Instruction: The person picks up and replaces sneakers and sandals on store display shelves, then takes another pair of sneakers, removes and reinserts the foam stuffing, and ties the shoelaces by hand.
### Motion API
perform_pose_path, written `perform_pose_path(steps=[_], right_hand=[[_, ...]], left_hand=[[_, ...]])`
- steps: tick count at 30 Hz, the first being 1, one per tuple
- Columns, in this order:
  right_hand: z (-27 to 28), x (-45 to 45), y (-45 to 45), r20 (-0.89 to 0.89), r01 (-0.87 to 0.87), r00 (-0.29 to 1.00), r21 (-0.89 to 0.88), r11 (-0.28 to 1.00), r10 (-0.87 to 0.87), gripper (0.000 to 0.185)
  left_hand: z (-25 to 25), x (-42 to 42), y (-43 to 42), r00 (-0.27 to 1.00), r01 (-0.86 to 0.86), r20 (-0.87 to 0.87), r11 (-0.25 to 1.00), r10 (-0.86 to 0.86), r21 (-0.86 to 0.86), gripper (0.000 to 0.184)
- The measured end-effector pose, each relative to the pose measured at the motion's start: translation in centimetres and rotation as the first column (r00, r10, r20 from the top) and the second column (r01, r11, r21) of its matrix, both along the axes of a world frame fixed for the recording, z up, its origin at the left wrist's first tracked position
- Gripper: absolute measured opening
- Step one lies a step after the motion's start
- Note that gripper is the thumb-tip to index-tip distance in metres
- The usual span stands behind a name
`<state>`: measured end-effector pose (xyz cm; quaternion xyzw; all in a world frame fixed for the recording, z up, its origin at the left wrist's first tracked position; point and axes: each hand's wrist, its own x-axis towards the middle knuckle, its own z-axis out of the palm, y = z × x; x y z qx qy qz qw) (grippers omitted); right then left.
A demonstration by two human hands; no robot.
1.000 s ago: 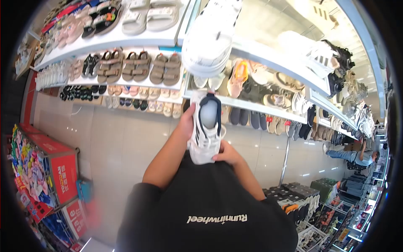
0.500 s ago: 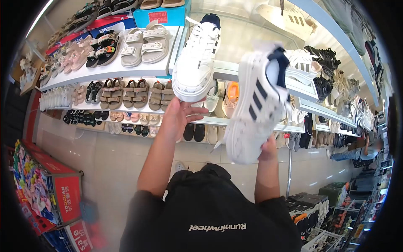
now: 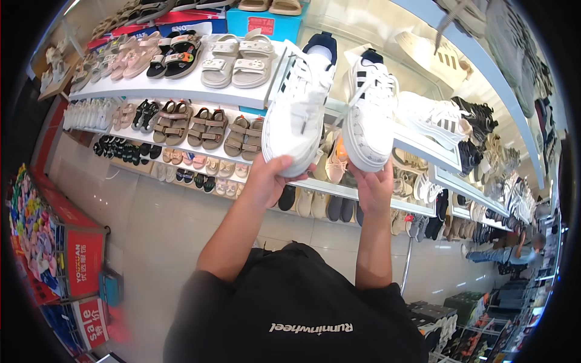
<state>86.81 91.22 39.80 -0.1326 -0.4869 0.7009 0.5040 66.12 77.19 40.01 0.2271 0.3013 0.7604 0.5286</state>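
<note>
By its toe, my left hand (image 3: 272,181) grips a white sneaker (image 3: 296,115) with black stripes and a dark heel collar. Its thumb lies on the upper, and the other fingers pass under the sole. A matching white sneaker (image 3: 370,118) is in my right hand (image 3: 372,189), whose fingers close on the toe end from below. Both shoes point toe-down toward me, side by side with a narrow gap between them. Their heels reach over the glass shelf (image 3: 345,24). Whether the heels touch the shelf I cannot tell.
Sandals (image 3: 237,60) line the white shelf at left, with more footwear on tiers below. To the right, another striped sneaker (image 3: 439,115) sits on a shelf. A red bin (image 3: 85,260) stands at lower left. A person (image 3: 514,254) is farther off at right.
The right-hand sneaker has swung up and away from me, turning from side-on to toe-down beside the other one. My left hand has closed on its sneaker's toe. The view has shifted slightly.
</note>
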Motion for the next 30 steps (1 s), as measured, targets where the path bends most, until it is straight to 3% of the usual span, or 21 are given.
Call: perform_pose_path(steps=[2,3,4,5,6,7,10,13,16,18,19,21,24,25,27,28,30], right_hand=[[-1.9,0.6,1.5,0.136,0.080,0.987,0.057,0.995,-0.087,0.064],[-2.7,0.7,1.8,0.200,0.118,0.971,0.089,0.989,-0.133,0.056],[-1.7,-0.4,0.7,0.286,0.282,0.911,0.094,0.955,-0.297,0.036],[-1.7,-0.5,-0.3,0.349,0.272,0.889,0.122,0.955,-0.298,0.033],[-1.9,0.1,-1.6,0.411,0.260,0.861,0.153,0.954,-0.300,0.029],[-1.7,0.3,-2.5,0.470,0.244,0.829,0.186,0.952,-0.304,0.027],[0.4,-1.0,-6.2,0.339,-0.029,0.900,0.671,0.741,-0.272,0.030],[4.3,-4.3,-9.8,0.499,-0.158,0.807,0.698,0.699,-0.316,0.035],[3.5,-6.8,-10.6,0.497,-0.266,0.795,0.801,0.537,-0.348,0.028],[3.3,-7.1,-11.4,0.505,-0.312,0.833,0.768,0.559,-0.228,0.023],[3.3,-7.2,-11.8,0.509,-0.342,0.845,0.749,0.568,-0.163,0.021],[3.3,-7.7,-11.9,0.518,-0.509,0.845,0.702,0.498,0.133,0.020],[4.0,-8.6,-13.4,0.468,-0.669,0.731,0.636,0.384,0.497,0.019],[4.4,-8.7,-13.9,0.442,-0.710,0.671,0.615,0.344,0.595,0.019],[5.3,-8.7,-14.5,0.451,-0.727,0.642,0.615,0.306,0.620,0.021],[5.6,-8.6,-14.6,0.453,-0.734,0.628,0.615,0.289,0.632,0.022],[6.0,-8.2,-14.1,0.388,-0.756,0.585,0.577,0.307,0.712,0.023]], left_hand=[[-1.0,1.0,-2.1,1.000,0.006,-0.003,1.000,-0.006,0.001,0.087],[-1.3,1.6,-3.2,1.000,0.005,0.015,1.000,-0.006,0.024,0.082],[-1.6,2.0,-4.1,1.000,0.004,0.030,0.999,-0.005,0.051,0.078],[-1.9,2.4,-5.0,0.999,0.002,0.045,0.997,-0.006,0.080,0.073],[-2.5,2.7,-5.8,0.999,-0.004,0.040,1.000,0.003,0.014,0.093],[-3.2,2.9,-6.4,0.999,-0.037,-0.020,0.999,0.038,0.021,0.093],[-6.0,3.1,-8.1,0.976,-0.133,-0.170,0.991,0.136,0.029,0.092],[-9.0,3.1,-10.3,0.945,-0.187,-0.275,0.982,0.178,-0.008,0.091],[-10.9,2.9,-12.5,0.917,-0.212,-0.355,0.976,0.182,-0.047,0.092],[-12.1,2.3,-13.5,0.900,-0.231,-0.388,0.972,0.197,-0.041,0.094],[-12.8,2.1,-14.1,0.941,-0.222,-0.269,0.975,0.206,-0.030,0.096],[-14.3,1.6,-15.2,0.976,-0.216,-0.024,0.976,0.216,0.000,0.098],[-17.8,0.5,-16.7,0.930,-0.073,0.368,0.991,0.027,0.113,0.097],[-18.4,0.3,-16.8,0.920,-0.084,0.389,0.993,0.047,0.078,0.095],[-19.8,1.0,-17.2,0.894,-0.091,0.440,0.996,0.084,-0.005,0.091],[-20.8,1.4,-16.9,0.792,-0.142,0.600,0.990,0.108,0.009,0.080],[-21.8,1.5,-16.7,0.861,-0.226,0.431,0.962,0.271,-0.153,0.075]])
